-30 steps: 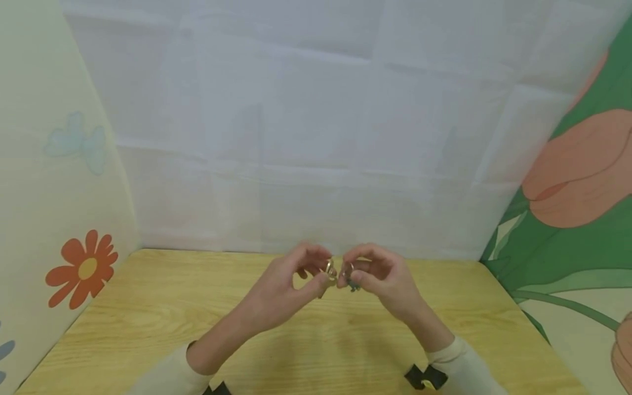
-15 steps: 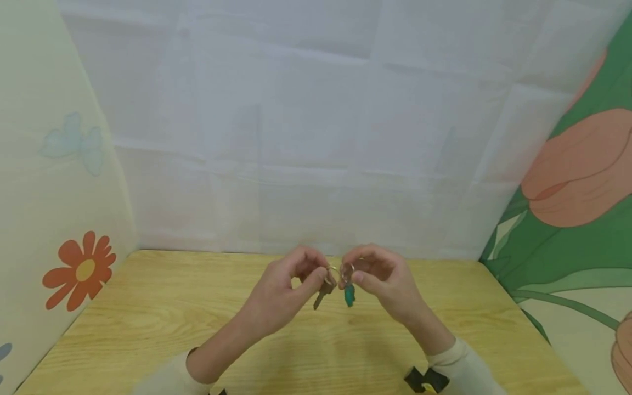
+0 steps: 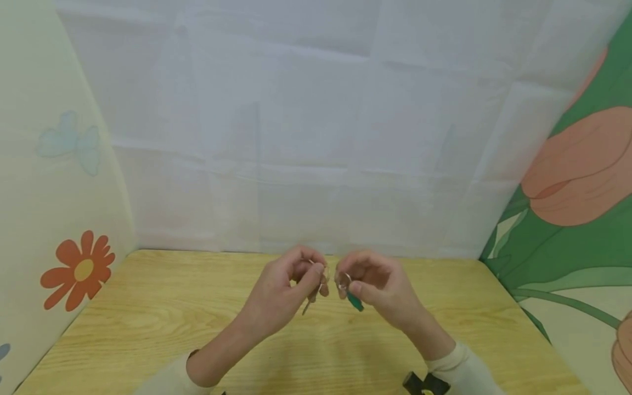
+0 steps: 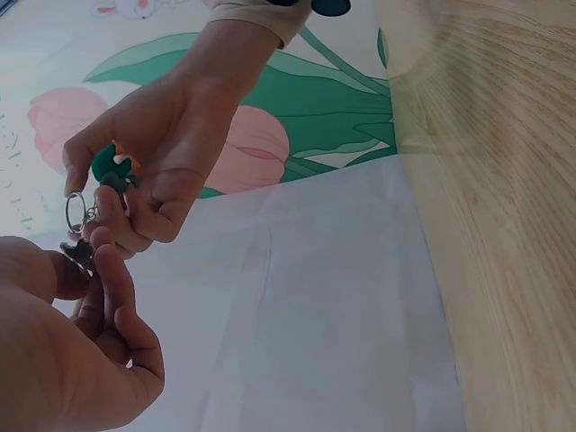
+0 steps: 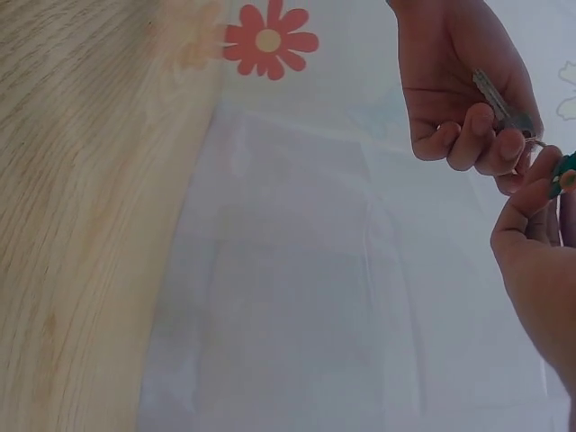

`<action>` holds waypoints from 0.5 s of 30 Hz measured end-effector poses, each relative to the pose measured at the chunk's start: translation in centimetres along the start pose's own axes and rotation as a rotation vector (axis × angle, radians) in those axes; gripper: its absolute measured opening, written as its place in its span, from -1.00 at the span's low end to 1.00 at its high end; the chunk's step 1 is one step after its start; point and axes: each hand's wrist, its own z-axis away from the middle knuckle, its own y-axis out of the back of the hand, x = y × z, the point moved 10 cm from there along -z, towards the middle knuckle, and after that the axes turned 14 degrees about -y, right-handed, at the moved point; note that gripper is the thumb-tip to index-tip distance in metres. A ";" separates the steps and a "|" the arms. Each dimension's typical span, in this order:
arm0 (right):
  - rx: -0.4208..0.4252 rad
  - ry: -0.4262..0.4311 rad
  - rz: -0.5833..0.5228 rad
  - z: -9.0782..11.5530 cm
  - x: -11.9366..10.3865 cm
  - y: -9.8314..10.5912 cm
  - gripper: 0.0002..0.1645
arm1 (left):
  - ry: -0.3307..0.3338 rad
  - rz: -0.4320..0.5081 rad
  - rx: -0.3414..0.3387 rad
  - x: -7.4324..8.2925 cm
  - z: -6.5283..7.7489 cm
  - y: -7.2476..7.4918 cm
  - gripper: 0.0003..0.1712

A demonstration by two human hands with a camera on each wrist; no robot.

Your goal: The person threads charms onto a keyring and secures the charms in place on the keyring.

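Note:
My left hand (image 3: 281, 293) pinches a small key ring between thumb and fingers, and a metal key (image 3: 306, 307) hangs from it. In the right wrist view, the key (image 5: 490, 92) lies along the left palm, its toothed blade pointing away from the fingertips. Just beside it, my right hand (image 3: 384, 285) pinches a keychain with a green charm (image 3: 355, 302) dangling below the thumb. The keychain's silver ring (image 4: 76, 212) stands out from the right fingertips in the left wrist view. Both hands are raised over the table, a narrow gap between them in the head view.
A wood-grain table (image 3: 163, 307) spreads beneath the hands. Creased white cloth (image 3: 306, 137) stands behind it. Panels with a red flower (image 3: 84, 270) at the left and large pink tulips (image 3: 582, 164) at the right flank the table.
The hands have drawn slightly apart. The key and the green charm, mostly hidden a second ago, dropped into sight; the charm has since swung right and the key left.

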 end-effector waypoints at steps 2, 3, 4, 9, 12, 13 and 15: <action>-0.001 -0.005 0.002 0.0 0.1 -0.2 -0.71 | -0.002 -0.001 0.008 -0.1 0.0 0.0 -0.86; -0.001 -0.011 0.001 0.0 0.1 -0.3 -0.71 | -0.006 -0.002 0.012 0.0 0.0 0.0 -0.86; -0.004 -0.019 -0.003 0.0 0.2 -0.4 -0.71 | -0.009 -0.005 0.016 0.0 0.0 0.0 -0.86; -0.023 -0.057 -0.026 0.0 0.7 -1.0 -0.73 | -0.029 -0.016 0.035 0.1 0.1 0.0 -0.91; -0.022 -0.066 -0.019 0.0 0.7 -1.3 -0.78 | -0.047 -0.040 0.039 0.3 0.1 0.0 -0.91; -0.020 -0.067 -0.017 0.0 0.7 -1.4 -0.79 | -0.049 -0.052 0.039 0.4 0.1 0.0 -0.91; -0.010 -0.076 -0.007 0.1 0.8 -1.5 -0.81 | -0.051 -0.077 0.038 0.4 0.2 0.0 -0.90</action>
